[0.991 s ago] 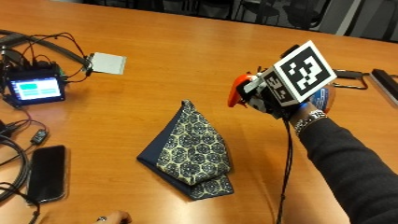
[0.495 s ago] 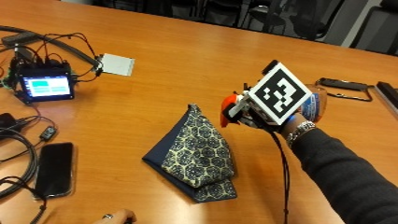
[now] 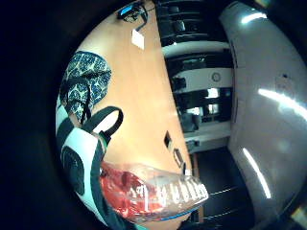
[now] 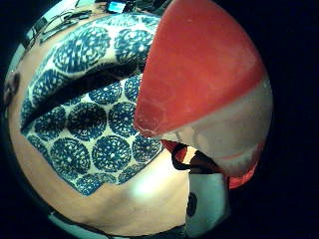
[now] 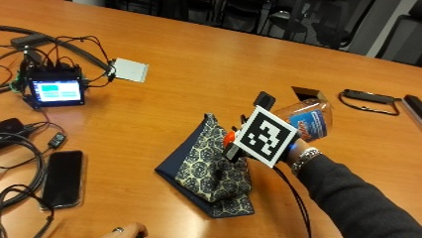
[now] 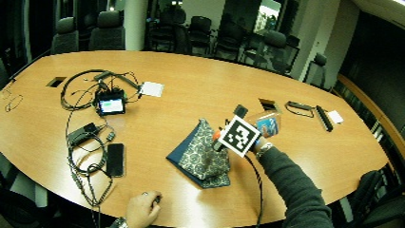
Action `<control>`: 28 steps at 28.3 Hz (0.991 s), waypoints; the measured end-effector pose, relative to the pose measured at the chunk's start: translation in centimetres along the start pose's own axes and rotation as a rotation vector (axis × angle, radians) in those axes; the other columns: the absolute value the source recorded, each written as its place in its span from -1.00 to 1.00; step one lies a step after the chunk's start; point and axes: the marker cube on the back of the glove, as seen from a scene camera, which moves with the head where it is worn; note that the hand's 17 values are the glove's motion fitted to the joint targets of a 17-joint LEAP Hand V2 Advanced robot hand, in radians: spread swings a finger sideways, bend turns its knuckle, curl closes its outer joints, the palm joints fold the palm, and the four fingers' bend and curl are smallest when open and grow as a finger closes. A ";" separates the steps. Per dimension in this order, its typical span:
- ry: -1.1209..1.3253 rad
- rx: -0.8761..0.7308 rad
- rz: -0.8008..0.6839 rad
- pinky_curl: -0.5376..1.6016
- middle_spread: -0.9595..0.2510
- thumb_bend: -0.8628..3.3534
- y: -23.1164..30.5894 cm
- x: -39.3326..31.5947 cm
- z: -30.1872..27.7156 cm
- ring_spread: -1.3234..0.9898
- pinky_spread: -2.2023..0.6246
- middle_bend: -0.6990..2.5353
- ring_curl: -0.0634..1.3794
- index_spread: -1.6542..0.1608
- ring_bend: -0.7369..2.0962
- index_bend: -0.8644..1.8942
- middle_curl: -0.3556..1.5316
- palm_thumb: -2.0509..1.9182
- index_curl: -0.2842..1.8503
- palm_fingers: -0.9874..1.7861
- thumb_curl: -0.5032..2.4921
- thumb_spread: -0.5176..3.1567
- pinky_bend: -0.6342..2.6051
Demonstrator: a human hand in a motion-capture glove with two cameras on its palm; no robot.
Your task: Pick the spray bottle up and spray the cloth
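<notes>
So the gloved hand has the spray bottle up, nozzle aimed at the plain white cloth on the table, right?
Not quite: the cloth is patterned, dark blue with cream medallions, as the outside view shows. The rest stands: the gloved right hand holds the spray bottle up, its orange nozzle toward the cloth.

Phone (image 5: 63, 177) lies beside cables (image 5: 20, 148) (screen (image 5: 56, 92) lit).

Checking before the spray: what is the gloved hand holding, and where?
The right hand holds the spray bottle near its orange head, nozzle toward the cloth.
</notes>
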 end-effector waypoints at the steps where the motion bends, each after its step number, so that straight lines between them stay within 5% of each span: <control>1: -0.005 0.004 0.000 -0.11 0.22 -0.61 0.0 -0.3 0.0 -0.05 0.32 -0.20 -0.26 0.51 0.03 -0.22 -0.06 0.48 -0.20 0.71 -0.18 -0.40 -0.27; 16: -0.024 -0.035 0.209 -0.11 0.22 -0.61 2.6 3.6 -0.2 -0.05 0.32 -0.20 -0.26 0.51 0.03 -0.22 -0.07 0.48 -0.19 0.71 -0.17 -0.41 -0.28; 28: -0.247 0.227 0.558 -0.11 0.22 -0.61 -1.7 7.5 -7.1 -0.05 0.32 -0.20 -0.26 0.51 0.03 -0.22 -0.07 0.48 -0.18 0.71 -0.16 -0.41 -0.28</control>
